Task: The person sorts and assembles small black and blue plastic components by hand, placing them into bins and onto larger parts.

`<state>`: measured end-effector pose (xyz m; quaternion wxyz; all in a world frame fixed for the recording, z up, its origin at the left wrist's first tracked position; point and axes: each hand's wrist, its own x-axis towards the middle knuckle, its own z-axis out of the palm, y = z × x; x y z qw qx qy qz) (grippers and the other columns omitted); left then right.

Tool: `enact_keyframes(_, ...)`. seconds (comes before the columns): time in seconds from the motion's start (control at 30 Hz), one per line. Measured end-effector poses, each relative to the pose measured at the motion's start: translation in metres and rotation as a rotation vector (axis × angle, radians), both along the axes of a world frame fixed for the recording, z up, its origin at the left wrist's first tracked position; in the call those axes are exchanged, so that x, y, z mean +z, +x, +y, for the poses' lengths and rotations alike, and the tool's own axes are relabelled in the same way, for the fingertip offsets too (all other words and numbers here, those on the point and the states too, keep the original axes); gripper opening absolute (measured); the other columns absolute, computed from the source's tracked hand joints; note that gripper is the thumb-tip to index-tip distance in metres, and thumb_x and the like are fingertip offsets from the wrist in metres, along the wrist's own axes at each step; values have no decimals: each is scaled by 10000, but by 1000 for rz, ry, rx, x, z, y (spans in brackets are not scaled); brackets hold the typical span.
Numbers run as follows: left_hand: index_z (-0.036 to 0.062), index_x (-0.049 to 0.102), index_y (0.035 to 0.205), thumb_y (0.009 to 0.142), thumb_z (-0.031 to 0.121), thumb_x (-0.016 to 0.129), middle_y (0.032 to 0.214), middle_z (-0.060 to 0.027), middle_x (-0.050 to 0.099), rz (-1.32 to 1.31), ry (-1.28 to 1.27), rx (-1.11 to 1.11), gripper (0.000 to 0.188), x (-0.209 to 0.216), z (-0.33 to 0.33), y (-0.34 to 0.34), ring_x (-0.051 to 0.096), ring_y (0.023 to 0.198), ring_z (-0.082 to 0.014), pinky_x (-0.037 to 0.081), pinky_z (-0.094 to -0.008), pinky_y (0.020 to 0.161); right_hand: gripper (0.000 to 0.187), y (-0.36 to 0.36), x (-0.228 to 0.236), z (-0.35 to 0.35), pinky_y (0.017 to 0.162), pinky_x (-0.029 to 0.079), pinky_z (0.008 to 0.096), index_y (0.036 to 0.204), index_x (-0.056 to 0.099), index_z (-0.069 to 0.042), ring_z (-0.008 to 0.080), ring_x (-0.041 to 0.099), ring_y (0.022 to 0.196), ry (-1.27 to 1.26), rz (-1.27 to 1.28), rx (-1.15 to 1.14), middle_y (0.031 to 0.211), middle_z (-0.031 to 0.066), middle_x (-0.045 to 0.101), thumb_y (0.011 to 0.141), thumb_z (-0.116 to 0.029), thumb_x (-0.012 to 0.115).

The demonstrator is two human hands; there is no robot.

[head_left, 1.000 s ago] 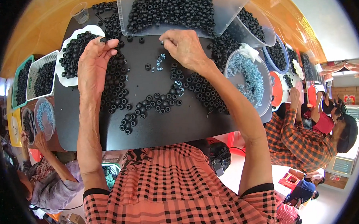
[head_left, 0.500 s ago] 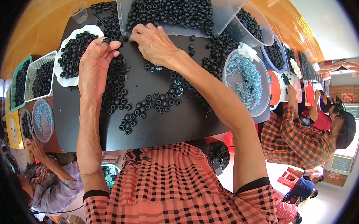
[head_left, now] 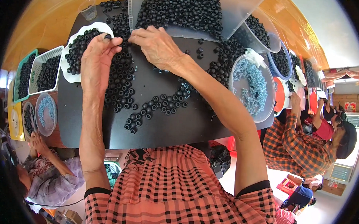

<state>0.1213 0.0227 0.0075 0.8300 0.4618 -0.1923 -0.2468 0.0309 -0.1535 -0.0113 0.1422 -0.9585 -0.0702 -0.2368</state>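
My left hand is raised over the left edge of the table, fingers curled together in a pinch. A small dark piece shows at its fingertips; whether it is a bead I cannot tell. My right hand reaches across from the right, its fingertips pinched beside the black beads and close to my left fingers. What the right fingertips hold is hidden. Beyond it, a clear bin is filled with black beads. Under my left hand sits a white scalloped plate of black beads.
A clear tub of light blue beads stands at the table's right. Loose black beads trail across the dark table. Baskets of beads and a co-worker are at left; another co-worker sits at right.
The table and its contents have shifted slightly right in the picture. My two hands stay pinched close together, with the right fingertips now nearer the left ones.
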Motion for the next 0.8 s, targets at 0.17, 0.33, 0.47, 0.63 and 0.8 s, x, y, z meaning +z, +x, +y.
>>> enact_keyframes(0.17,-22,567,1007,900,79,509,917,-122,642,20,15,-5,158,4,-1,-5,622,925,-212,480,-330,838,301,9,-1,2,812,450,404,1060,633,-82,275,566,925,-11,99,-47,1033,68,614,781,-7,548)
enact_keyframes(0.33,-25,569,997,903,78,507,907,-125,645,19,32,9,153,8,-1,-9,620,912,-208,478,-331,839,230,10,-3,-4,790,479,399,938,665,-30,322,594,834,151,99,12,856,128,625,776,9,507)
enact_keyframes(0.47,-25,569,1003,905,74,505,910,-129,648,26,5,-7,154,4,-2,-8,619,904,-206,478,-333,837,167,13,-6,10,763,491,417,870,694,-52,317,605,835,178,-95,43,866,119,633,790,-45,547)
enact_keyframes(0.63,-29,568,1012,910,80,503,917,-133,649,12,25,-8,163,3,-1,-5,615,911,-207,476,-333,843,230,2,-2,0,797,466,401,923,652,-20,313,577,828,219,120,136,877,129,620,762,16,493)
enact_keyframes(0.8,-31,568,1016,914,85,496,916,-130,648,5,30,-24,170,3,-3,-7,612,916,-206,473,-332,849,176,-11,0,-3,766,477,405,882,655,-16,306,578,812,227,-3,87,833,121,621,762,-9,526)
